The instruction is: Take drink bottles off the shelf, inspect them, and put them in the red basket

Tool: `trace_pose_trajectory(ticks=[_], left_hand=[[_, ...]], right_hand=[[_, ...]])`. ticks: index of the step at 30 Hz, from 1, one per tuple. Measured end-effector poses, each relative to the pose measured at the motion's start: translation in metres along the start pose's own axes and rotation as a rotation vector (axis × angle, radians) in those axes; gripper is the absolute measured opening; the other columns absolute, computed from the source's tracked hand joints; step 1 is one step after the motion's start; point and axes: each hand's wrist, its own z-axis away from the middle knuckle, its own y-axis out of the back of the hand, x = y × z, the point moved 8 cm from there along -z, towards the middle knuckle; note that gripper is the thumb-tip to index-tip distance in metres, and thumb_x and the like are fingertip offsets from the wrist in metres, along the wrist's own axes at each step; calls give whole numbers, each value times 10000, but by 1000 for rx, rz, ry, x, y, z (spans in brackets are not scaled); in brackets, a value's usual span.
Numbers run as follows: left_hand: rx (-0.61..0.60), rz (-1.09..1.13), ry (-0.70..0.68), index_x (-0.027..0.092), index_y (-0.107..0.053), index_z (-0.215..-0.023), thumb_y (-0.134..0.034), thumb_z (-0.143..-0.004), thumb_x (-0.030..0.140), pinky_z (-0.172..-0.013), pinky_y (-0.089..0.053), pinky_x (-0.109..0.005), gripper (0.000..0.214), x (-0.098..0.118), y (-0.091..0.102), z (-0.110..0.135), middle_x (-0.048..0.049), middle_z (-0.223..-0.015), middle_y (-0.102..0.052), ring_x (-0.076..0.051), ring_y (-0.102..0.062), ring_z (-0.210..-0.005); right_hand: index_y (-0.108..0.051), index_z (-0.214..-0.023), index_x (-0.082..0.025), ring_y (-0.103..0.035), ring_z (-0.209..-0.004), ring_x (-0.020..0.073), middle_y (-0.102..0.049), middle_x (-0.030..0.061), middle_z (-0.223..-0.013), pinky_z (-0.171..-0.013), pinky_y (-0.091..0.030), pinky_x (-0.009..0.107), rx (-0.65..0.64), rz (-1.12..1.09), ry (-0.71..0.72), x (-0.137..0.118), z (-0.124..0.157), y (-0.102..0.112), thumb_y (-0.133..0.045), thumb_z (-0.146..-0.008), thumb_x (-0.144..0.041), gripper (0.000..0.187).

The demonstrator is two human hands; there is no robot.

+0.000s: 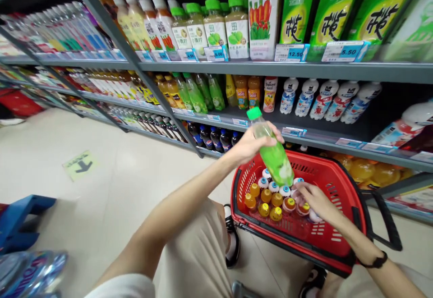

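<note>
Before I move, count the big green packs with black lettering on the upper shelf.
3: one green pack right of the carrot carton, a second pack beside it, the third pack farther right. More may hide behind.

Gripping a green-capped bottle (274, 160) in the left hand (252, 143) at three o'clock, over a red basket (326, 168). Holding the right hand (313, 198) by small bottles (266, 195) at four. Facing drink shelves (237, 66) at twelve.

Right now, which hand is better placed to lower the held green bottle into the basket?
Probably the left hand: it grips the bottle, base over the basket, while the right hand is by the caps inside.
</note>
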Motion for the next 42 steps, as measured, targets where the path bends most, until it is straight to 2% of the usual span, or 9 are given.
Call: trace_pose_trajectory(ticks=[3,7,12,15,23,28,31,37,42], left_hand=[[-131,209,175,167,-720,-908,-908,-765,235,-845,-542,-294,245,-35,-36,26,-30,-896,-710,-171,-696,-904],[-192,306,267,162,-725,-940,-934,-771,253,-832,-552,-311,283,-55,-40,39,-36,-893,-707,-179,-697,-889],[-212,219,248,161,-729,-1015,-917,-841,255,-848,-562,-313,274,-60,-26,32,-45,-957,-724,-165,-698,-910],[-183,187,239,162,-719,-1026,-923,-844,240,-834,-570,-294,284,-61,-21,29,-38,-970,-731,-149,-703,-911],[-162,63,263,158,-666,-1082,-988,-744,265,-928,-587,-387,479,-60,-27,38,-99,-1079,-769,-214,-729,-1015],[192,-106,157,151,-683,-976,-975,-746,321,-852,-578,-335,409,-51,-33,46,-60,-991,-735,-186,-700,-906],[400,-46,170,155,-671,-908,-955,-758,363,-725,-550,-274,383,-49,-36,53,-15,-844,-695,-139,-648,-754],[301,48,201,165,-635,-831,-918,-745,391,-603,-524,-266,372,-46,-44,46,-18,-707,-695,-143,-625,-628],[261,24,207,172,-624,-814,-895,-775,413,-627,-529,-276,365,-50,-41,48,-17,-706,-684,-150,-639,-640]], right_hand=[[-688,-1222,-225,-755,-1046,307,-786,137,-1153,-875,-585,451,-344,-605,-12,-25,27,-36,-385,-1005,-766,657],[-688,-1197,-221,-754,-1066,284,-760,138,-1240,-849,-614,419,-593,-770,59,-51,58,-64,-769,-925,-576,455],[-603,-1228,-205,-759,-863,195,-788,73,-1025,-855,-618,355,-340,-633,30,-32,42,-63,-915,-830,-495,583],[-578,-1210,-202,-700,-686,174,-761,26,-851,-649,-578,306,-196,-536,39,-23,35,-63,-917,-797,-552,639],[-558,-1046,-241,-738,-844,255,-767,59,-944,-769,-580,379,324,-57,206,-22,56,-26,-929,-738,-512,554],[-515,-1121,-243,-721,-812,280,-736,84,-937,-716,-570,399,534,51,170,-25,60,-7,-891,-718,-607,660],[-517,-1211,-233,-723,-883,285,-739,115,-1043,-773,-597,420,495,86,243,-32,58,-13,-870,-748,-562,668],[-512,-1431,-220,-679,-1218,315,-696,158,-1344,-1086,-560,481,134,41,354,-26,53,-50,-880,-805,-452,761],[-627,-1287,-206,-718,-1002,301,-756,113,-1111,-952,-601,473,105,24,295,-17,48,-56,-890,-765,-436,628]])
